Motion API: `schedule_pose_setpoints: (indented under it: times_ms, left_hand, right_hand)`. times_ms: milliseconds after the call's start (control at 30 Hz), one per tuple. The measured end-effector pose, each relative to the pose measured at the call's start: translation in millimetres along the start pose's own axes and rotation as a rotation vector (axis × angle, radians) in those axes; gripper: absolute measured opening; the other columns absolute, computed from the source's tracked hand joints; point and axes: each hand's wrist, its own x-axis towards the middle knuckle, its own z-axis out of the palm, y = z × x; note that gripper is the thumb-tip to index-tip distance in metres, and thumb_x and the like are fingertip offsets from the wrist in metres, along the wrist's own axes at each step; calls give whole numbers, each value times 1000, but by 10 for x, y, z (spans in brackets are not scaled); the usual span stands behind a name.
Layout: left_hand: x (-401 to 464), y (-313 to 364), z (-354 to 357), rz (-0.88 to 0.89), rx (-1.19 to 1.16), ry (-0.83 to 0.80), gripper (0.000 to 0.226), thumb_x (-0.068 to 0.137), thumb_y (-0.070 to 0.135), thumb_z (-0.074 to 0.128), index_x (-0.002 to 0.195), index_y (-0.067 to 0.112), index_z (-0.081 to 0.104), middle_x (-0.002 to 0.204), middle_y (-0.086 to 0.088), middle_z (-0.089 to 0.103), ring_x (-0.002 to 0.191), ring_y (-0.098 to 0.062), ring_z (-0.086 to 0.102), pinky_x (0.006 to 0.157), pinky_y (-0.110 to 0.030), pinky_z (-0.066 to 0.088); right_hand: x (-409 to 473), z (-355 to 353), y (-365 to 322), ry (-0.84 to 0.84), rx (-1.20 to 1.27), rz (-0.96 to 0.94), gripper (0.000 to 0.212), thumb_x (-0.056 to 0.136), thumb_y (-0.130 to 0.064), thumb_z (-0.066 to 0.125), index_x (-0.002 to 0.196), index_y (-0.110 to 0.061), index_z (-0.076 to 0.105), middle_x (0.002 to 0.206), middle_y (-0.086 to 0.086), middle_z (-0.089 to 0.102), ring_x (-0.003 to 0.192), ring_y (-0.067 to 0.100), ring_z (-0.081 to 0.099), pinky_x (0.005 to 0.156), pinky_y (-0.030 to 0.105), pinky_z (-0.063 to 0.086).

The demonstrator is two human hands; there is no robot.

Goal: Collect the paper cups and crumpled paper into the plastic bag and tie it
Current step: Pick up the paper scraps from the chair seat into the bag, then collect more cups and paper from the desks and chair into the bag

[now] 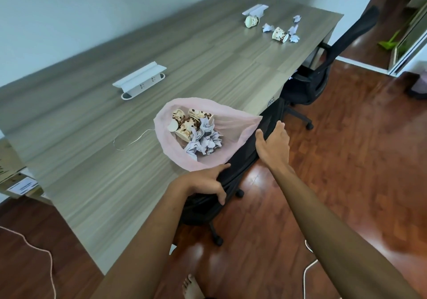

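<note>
Both hands, left hand (206,184) and right hand (272,145), curl over a black chair back (240,160) at the table's (115,160) near edge, beside the open pink plastic bag (233,125) holding cups and paper; moving the chair could snag and spill it, while more cups (278,33) wait far right.
</note>
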Motion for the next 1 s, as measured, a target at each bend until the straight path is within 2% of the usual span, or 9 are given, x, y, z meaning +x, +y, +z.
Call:
schedule_pose_setpoints:
  times_ms: [167,300,467,533,633,700,767,867,1000]
  left_hand:
    - [39,-156,-335,147,-58,35,103,67,53,83,152,29,30,149,12,37,140,-12,36,108,-26,32]
    - [103,-138,-713,378,-261,697,54,67,30,89,115,25,65,110,13,67,101,7,60,91,-21,49]
    - [229,-333,-1122,280,182,1511,59,57,45,87,103,17,63,105,-4,58,97,-23,52,80,-29,40]
    - [308,-499,-1227,98,160,1520,67,58,40,88,112,14,58,112,-10,54,102,-29,52,84,-36,41]
    - [435,-643,-1372,-14,-73,1437,36,77,16,77,108,9,61,107,-12,65,99,-32,61,78,-31,39]
    - [516,-625,-1498,-95,-156,1443,18,82,7,64,100,9,69,101,-11,72,97,-33,64,76,-27,38]
    - [609,-527,-1652,-169,-274,1425,23,84,5,58,100,9,73,102,-10,73,99,-30,65,79,-26,40]
    - [765,-243,-1898,-137,-581,1357,13,85,5,61,90,8,72,91,-12,70,85,-23,61,74,-29,44]
    - [989,318,-2258,8,-1004,1165,12,87,7,64,76,12,65,67,-1,67,70,-20,60,67,-29,47]
  right_hand:
    - [345,16,-187,27,-247,-182,70,93,-42,52,149,-5,33,161,15,20,151,31,5,123,44,9]
    - [683,158,-344,-89,-533,-271,68,88,-48,55,141,-7,45,149,11,42,149,35,12,122,47,7]
    - [979,403,-416,-300,-821,-171,67,83,-46,60,137,-7,47,150,17,38,149,40,6,122,50,-1]
    - [1077,501,-408,-334,-918,-177,53,85,-34,58,130,-6,52,146,18,42,148,41,11,122,52,-1]
    - [1268,600,-413,-293,-922,-215,36,87,-10,47,121,-6,56,127,14,57,140,39,29,121,52,4]
    - [1467,602,-453,-270,-838,-249,28,87,-7,45,112,-4,58,110,14,63,121,35,50,115,46,25]
    - [1747,573,-504,-278,-585,-214,14,87,-7,48,97,-1,57,91,12,60,89,30,61,83,36,50]
    - [2224,437,-628,-345,-187,-89,15,87,-5,48,72,-4,46,73,6,47,65,26,54,42,23,42]
    - [2792,18,-741,-426,318,118,9,84,-1,50,84,0,59,86,12,61,78,30,65,48,32,56]
